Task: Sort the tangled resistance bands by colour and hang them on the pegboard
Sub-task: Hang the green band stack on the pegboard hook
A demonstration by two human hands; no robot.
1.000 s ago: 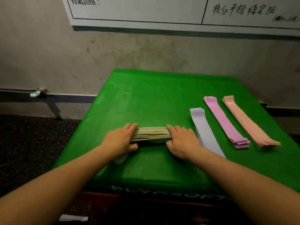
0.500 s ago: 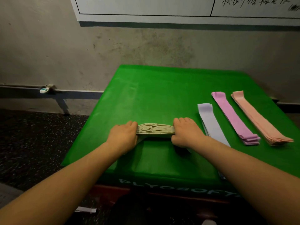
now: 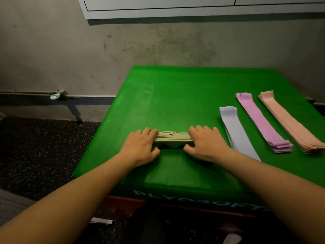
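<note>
A stack of pale green-beige resistance bands lies crosswise near the front of the green padded box. My left hand grips its left end and my right hand grips its right end, thumbs tucked under the front edge. The middle of the stack seems lifted slightly off the surface. To the right lie three sorted stacks: lavender bands, pink-purple bands and peach bands. No pegboard is clearly in view.
The box stands against a stained grey wall with a white board above. Dark speckled floor lies to the left, with a pipe and valve along the wall. A perforated grey panel shows at the lower left.
Both hands have closed in on the beige stack and curled round its ends, thumbs going underneath. The camera has tilted down and shifted left.
</note>
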